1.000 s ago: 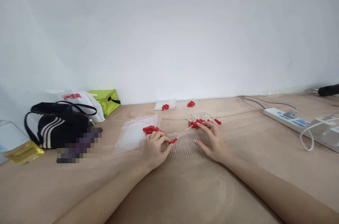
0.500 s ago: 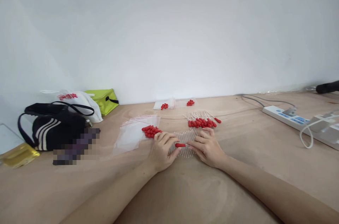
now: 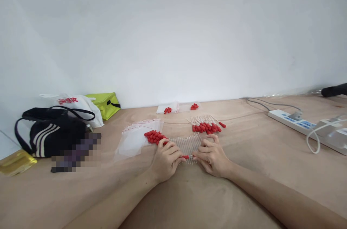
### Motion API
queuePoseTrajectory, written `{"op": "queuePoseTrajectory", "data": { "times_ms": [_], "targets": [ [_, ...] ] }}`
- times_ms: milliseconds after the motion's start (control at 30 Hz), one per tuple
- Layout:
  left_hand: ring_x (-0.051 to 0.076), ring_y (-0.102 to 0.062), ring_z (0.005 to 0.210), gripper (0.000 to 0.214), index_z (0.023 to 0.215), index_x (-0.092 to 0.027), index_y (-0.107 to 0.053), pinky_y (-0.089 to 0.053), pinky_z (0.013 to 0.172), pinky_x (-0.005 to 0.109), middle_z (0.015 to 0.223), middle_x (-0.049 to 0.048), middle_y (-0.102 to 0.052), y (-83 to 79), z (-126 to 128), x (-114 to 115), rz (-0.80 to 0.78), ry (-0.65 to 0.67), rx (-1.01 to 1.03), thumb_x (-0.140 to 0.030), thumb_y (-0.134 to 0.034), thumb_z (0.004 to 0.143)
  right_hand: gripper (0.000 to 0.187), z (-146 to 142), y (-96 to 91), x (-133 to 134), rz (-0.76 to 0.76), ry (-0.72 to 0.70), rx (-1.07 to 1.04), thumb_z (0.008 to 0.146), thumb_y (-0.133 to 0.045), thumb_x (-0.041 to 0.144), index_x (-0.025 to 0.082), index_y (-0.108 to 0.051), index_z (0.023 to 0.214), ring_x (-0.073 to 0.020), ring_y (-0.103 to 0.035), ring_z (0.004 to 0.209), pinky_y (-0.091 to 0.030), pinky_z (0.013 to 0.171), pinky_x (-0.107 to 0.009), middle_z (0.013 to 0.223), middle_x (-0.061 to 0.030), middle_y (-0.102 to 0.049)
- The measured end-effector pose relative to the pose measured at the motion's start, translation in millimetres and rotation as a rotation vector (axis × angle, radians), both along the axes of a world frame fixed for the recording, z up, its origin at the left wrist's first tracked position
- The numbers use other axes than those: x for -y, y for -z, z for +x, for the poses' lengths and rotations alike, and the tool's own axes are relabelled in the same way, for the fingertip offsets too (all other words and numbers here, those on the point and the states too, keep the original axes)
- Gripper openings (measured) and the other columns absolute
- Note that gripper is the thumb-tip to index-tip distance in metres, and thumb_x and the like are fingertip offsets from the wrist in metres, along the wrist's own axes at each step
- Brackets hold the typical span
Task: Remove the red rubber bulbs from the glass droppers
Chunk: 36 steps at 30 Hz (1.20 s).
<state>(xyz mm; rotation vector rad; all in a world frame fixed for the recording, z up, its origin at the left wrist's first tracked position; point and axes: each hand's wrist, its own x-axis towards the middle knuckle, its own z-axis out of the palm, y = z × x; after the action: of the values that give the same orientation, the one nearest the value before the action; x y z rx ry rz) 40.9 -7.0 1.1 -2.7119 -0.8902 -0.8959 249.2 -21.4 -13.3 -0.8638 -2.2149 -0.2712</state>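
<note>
In the head view, my left hand (image 3: 166, 161) pinches a red rubber dropper bulb (image 3: 185, 157) between thumb and fingers. Facing it, my right hand (image 3: 214, 157) grips a thin clear glass dropper tube (image 3: 190, 156), whose end meets the bulb; most of this tube is hidden by the fingers. Beneath and just beyond both hands lies a row of clear glass tubes (image 3: 187, 143). A heap of loose red bulbs (image 3: 154, 136) touches the left fingertips. Beyond my right hand are several droppers with red bulbs fitted (image 3: 206, 127), their glass ends pointing away.
Clear zip bags (image 3: 128, 144) lie left of the bulbs. Two small bags with red bulbs (image 3: 167, 110) rest near the wall. A black bag (image 3: 58, 131), a white plastic bag (image 3: 94, 109) and a lime-green bag (image 3: 108, 104) stand left; a power strip (image 3: 287, 119) lies right.
Both hands have come slightly nearer to me. My left fingers now cover more of the red bulb, and the bulb and tube sit closer to the near ends of the tube row.
</note>
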Motion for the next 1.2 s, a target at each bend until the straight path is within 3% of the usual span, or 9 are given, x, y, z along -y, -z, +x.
{"op": "queuePoseTrajectory", "data": {
  "times_ms": [300, 433, 533, 667, 800, 933, 1067, 1200],
  "targets": [
    [0.014, -0.054, 0.073, 0.021, 0.068, -0.021, -0.058, -0.031, 0.082, 0.036, 0.068, -0.0015, -0.064, -3.8, -4.6, -0.4, -0.019, 0.007, 0.007, -0.022, -0.044, 0.083, 0.023, 5.7, 0.9, -0.1, -0.008, 0.021, 0.021, 0.083, -0.042, 0.027, 0.023, -0.063, 0.072, -0.0111, -0.043, 0.064, -0.021, 0.086, -0.037, 0.052, 0.0029, -0.053],
    [0.014, -0.055, 0.07, 0.018, 0.071, -0.021, -0.058, -0.037, 0.073, 0.032, 0.07, 0.0002, -0.063, -3.6, -19.3, -3.8, 0.007, -0.067, 0.104, -0.023, -0.045, 0.082, 0.029, 23.4, 2.3, -5.0, -0.061, 0.189, -0.02, 0.085, -0.039, 0.029, 0.023, -0.065, 0.075, -0.0126, -0.045, 0.064, -0.025, 0.082, -0.034, 0.055, 0.0003, -0.056],
    [0.013, -0.055, 0.072, 0.015, 0.081, -0.021, -0.06, -0.043, 0.067, 0.027, 0.075, 0.0018, -0.06, -0.8, -22.8, -3.7, -0.019, -0.038, 0.203, -0.023, -0.045, 0.083, 0.028, 30.0, 5.2, -9.3, -0.109, 0.312, -0.088, 0.086, -0.039, 0.032, 0.026, -0.066, 0.082, -0.0123, -0.049, 0.065, -0.025, 0.079, -0.032, 0.059, 0.0004, -0.059],
    [0.013, -0.056, 0.078, 0.021, 0.094, -0.02, -0.058, -0.047, 0.071, 0.026, 0.085, 0.0043, -0.054, -0.6, -23.1, -6.5, -0.013, -0.128, 0.349, -0.021, -0.04, 0.084, 0.026, 27.6, 8.7, -11.2, -0.13, 0.441, -0.146, 0.084, -0.04, 0.028, 0.027, -0.065, 0.091, -0.0126, -0.054, 0.069, -0.026, 0.074, -0.029, 0.07, -0.0005, -0.064],
    [0.016, -0.055, 0.08, 0.025, 0.1, -0.019, -0.056, -0.047, 0.074, 0.03, 0.087, 0.0051, -0.053, -9.7, -42.9, -28.0, -0.049, -0.345, 0.433, -0.026, -0.04, 0.082, 0.025, 25.1, 9.5, -11.9, -0.139, 0.533, -0.13, 0.079, -0.039, 0.019, 0.024, -0.062, 0.089, -0.0121, -0.055, 0.069, -0.026, 0.069, -0.028, 0.074, 0.0009, -0.065],
    [0.013, -0.053, 0.061, 0.031, 0.1, -0.018, -0.048, -0.046, 0.059, 0.027, 0.077, 0.0006, -0.056, -17.5, -71.5, -61.9, -0.215, -0.561, 0.514, -0.032, -0.049, 0.073, 0.019, 24.5, 9.4, -14.5, -0.169, 0.58, -0.095, 0.078, -0.04, 0.019, 0.021, -0.059, 0.075, -0.0122, -0.054, 0.064, -0.025, 0.067, -0.028, 0.068, 0.001, -0.064],
    [0.014, -0.054, 0.066, 0.023, 0.084, -0.019, -0.05, -0.042, 0.055, 0.024, 0.075, 0.0005, -0.059, -17.2, -82.5, -80.6, -0.312, -0.557, 0.388, -0.036, -0.052, 0.068, 0.021, 23.2, 9.5, -15.8, -0.185, 0.563, -0.057, 0.079, -0.041, 0.021, 0.023, -0.061, 0.077, -0.0137, -0.054, 0.07, -0.024, 0.068, -0.029, 0.073, -0.0006, -0.065],
    [0.014, -0.054, 0.067, 0.026, 0.085, -0.02, -0.052, -0.041, 0.058, 0.024, 0.076, 0.0001, -0.06, -14.0, -82.1, -82.5, -0.333, -0.538, 0.304, -0.04, -0.051, 0.069, 0.022, 21.8, 8.8, -14.7, -0.199, 0.528, -0.032, 0.081, -0.042, 0.029, 0.025, -0.063, 0.08, -0.0148, -0.055, 0.075, -0.024, 0.07, -0.03, 0.076, -0.0009, -0.065]
  ]
}}
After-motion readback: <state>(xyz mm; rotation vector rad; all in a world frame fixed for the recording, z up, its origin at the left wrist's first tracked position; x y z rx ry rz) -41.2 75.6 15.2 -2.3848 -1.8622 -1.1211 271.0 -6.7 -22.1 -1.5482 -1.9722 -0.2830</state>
